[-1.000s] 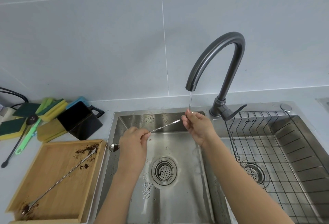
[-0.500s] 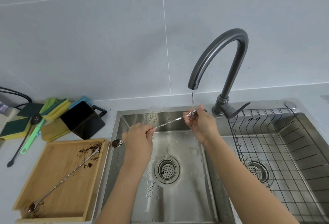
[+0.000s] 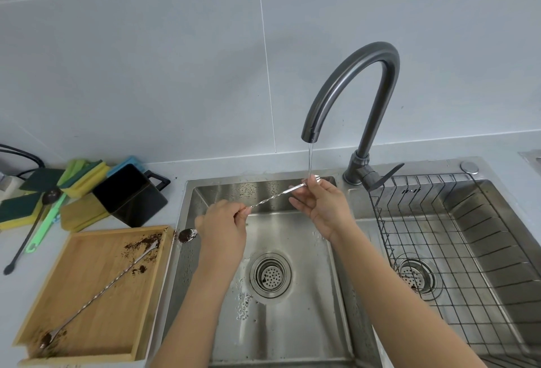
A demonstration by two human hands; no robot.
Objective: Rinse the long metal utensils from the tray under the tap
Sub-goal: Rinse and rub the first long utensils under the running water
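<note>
Spoon (image 3: 272, 199) unmoved: tip under stream, between left hand (image 3: 224, 228), right hand (image 3: 323, 203).

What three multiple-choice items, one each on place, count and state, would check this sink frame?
1. Where does the second long spoon lie?
A. wire rack
B. wooden tray
C. sink basin
2. How many drains show?
A. one
B. two
C. three
3. The tap is:
A. running
B. off
C. hidden

Key: 1 B, it lies slantwise in the tray among brown grounds. 2 B, one drain in the left basin, another under the rack. 3 A, a thin stream falls on the end of the spoon held by the left hand and right hand.
</note>
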